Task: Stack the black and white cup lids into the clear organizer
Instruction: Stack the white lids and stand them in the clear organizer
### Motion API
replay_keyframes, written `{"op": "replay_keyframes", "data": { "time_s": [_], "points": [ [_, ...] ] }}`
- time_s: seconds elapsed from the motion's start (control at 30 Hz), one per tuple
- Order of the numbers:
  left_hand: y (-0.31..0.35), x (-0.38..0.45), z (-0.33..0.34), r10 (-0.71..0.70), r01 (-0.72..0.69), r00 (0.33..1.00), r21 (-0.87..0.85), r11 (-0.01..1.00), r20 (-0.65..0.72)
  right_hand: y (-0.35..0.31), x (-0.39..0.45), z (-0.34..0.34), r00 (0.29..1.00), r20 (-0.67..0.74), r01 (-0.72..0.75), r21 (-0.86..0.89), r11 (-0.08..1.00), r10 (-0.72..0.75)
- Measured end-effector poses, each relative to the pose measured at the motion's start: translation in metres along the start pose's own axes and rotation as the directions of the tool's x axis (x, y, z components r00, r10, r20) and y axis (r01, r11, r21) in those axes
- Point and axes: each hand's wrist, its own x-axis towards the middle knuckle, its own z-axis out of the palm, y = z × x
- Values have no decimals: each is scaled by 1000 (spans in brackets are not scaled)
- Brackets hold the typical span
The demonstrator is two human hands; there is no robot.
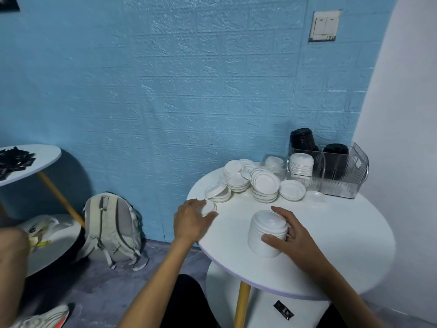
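On the round white table (pixel 331 245) my right hand (pixel 292 235) wraps a tall stack of white lids (pixel 267 233) near the front. My left hand (pixel 191 221) rests over a single white lid (pixel 209 207) at the table's left edge. Loose white lids (pixel 250 179) lie in low piles toward the back. The clear organizer (pixel 343 183) stands at the back right; its left compartment holds stacked white lids (pixel 301 165), and black lids (pixel 335 150) sit in another. A further black stack (pixel 301 138) rises behind it.
A blue brick-pattern wall runs close behind the table. A grey backpack (pixel 111 228) leans on the floor to the left. A second round table (pixel 35 162) at far left carries small black packets. Another person's arm (pixel 11 256) and shoe show at the lower left.
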Motion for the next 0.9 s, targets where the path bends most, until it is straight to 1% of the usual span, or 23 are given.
{"op": "replay_keyframes", "data": {
  "time_s": [0.07, 0.23, 0.3, 0.37, 0.43, 0.53, 0.6, 0.73, 0.9],
  "points": [
    [1, -6, -2, -12, 11, 1000, -37, 999, -22, 1, 0, 1, 1000, -10, -15, 3, 1000, 15],
    [9, -31, -5, 0, 0, 1000, -101, 995, -5, -1, -3, 1, 999, -17, -47, -12, 999, 46],
    [14, -38, -6, 11, -6, 1000, -231, 973, 20, -1, -4, 2, 998, -18, -55, -19, 998, 54],
    [24, -45, -6, 32, -8, 998, -397, 918, 54, -2, -4, 2, 998, -18, -56, -22, 998, 56],
    [39, -50, -7, 95, -36, 992, -521, 853, 86, -1, -3, 2, 998, -19, -53, -18, 998, 52],
    [63, -56, -6, 223, -110, 969, -617, 779, 108, 0, -4, 3, 999, -30, -41, -3, 999, 41],
    [77, -58, -3, 285, -147, 951, -638, 756, 119, 0, -5, 3, 998, -37, -40, 2, 999, 40],
    [93, -67, 7, 369, -182, 913, -632, 754, 176, -1, -5, 4, 999, -24, -35, 14, 999, 35],
    [97, -75, 16, 391, -209, 902, -610, 764, 182, 3, -4, 4, 999, -22, -49, 34, 998, 50]
  ]
}}
